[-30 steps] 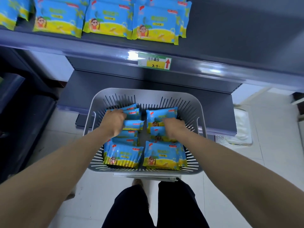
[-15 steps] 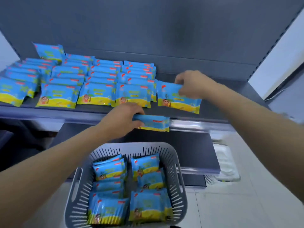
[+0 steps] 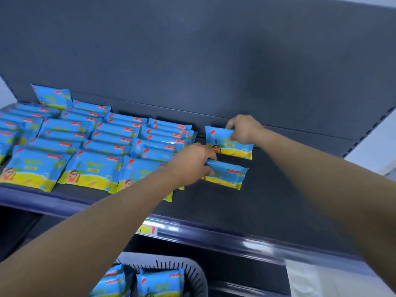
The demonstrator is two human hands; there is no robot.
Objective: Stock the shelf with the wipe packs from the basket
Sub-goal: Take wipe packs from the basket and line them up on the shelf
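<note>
Wipe packs (image 3: pixel 92 168) already stocked lie in overlapping rows across the left and middle of the shelf (image 3: pixel 278 202); its right part is bare. Change noted: a second ago both hands were down in the basket (image 3: pixel 194 273). Half a second ago the left hand's pack was below the shelf lip and the right hand's was level with the front row. Now both are over the shelf deck. Right hand (image 3: pixel 244 129) pinches the rear pack (image 3: pixel 230 146) by its top edge, near the back panel, just right of the last row. Left hand (image 3: pixel 192 163) has its fingers curled round one end of the front pack (image 3: pixel 227 174), just in front of the rear one. I cannot tell whether either pack touches the deck. My judgement: a new column is being started and letting go comes next. Spare packs (image 3: pixel 160 284) show in the basket, so the task is not finished.
</note>
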